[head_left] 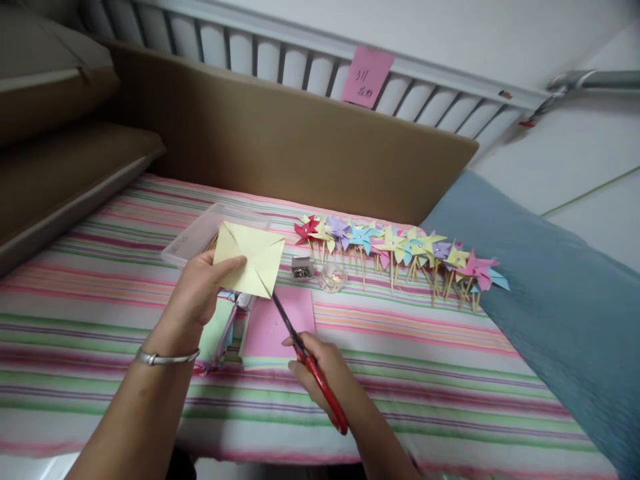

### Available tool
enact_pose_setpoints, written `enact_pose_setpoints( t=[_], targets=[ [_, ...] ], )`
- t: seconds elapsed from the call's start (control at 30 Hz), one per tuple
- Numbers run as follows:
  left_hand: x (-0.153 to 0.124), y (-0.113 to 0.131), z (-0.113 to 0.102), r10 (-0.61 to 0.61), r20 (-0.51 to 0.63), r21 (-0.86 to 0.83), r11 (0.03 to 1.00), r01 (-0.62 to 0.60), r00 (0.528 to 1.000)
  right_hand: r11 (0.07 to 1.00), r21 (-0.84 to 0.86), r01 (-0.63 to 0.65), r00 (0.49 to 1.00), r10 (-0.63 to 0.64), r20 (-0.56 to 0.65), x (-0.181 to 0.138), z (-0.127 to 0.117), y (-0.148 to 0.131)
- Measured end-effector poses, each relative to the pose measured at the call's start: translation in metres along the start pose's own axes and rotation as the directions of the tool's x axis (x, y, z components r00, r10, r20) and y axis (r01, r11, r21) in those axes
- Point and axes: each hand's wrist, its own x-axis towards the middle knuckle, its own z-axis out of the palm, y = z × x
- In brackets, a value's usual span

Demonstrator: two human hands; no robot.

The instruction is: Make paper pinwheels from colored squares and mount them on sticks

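Observation:
My left hand (206, 283) pinches a yellow paper square (260, 250) by its left side, thumb on top. Slits run inward from the square's corners. In my right hand (320, 363) is a pair of scissors (327, 393) with red handles and dark blades. The blade tips meet the square's lower right corner. Below them lies a stack of coloured paper (280, 327) with a pink sheet on top. Another stack of cut paper (217, 330), green on top, sits left of it, partly hidden by my left wrist.
Several paper pinwheels (393, 245) on sticks lie in a row at the back right. A clear plastic tray (187, 233), a small box of metal pins (302, 267) and a round clear container (333, 277) stand nearby. A cardboard panel (300, 147) borders the striped cloth.

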Motion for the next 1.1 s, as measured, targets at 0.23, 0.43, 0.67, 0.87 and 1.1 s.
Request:
enact_pose_setpoints(
  t=[0.23,0.43,0.67,0.87,1.1],
  targets=[
    [-0.007,0.001,0.002,-0.101,0.168,0.100,0.991,0.085,0.981,0.869,0.451,0.205,0.952,-0.070,-0.298,0.012,-0.006,0.019],
    [-0.017,-0.011,0.021,-0.353,0.439,0.396,0.902,0.174,0.826,0.782,0.517,0.349,0.885,-0.094,-0.456,0.012,-0.017,0.018],
    [-0.019,-0.034,0.037,-0.418,0.544,0.532,0.843,0.087,0.727,0.864,0.440,0.245,0.922,-0.067,-0.382,0.001,-0.015,0.009],
    [-0.026,-0.043,0.050,-0.326,0.431,0.258,0.938,0.231,0.841,0.806,0.505,0.308,0.872,-0.027,-0.489,0.004,-0.016,0.006],
    [-0.039,-0.064,0.073,-0.316,0.428,-0.077,0.921,0.382,0.847,0.726,0.513,0.457,0.737,0.013,-0.675,0.013,-0.019,0.013]
  ],
)
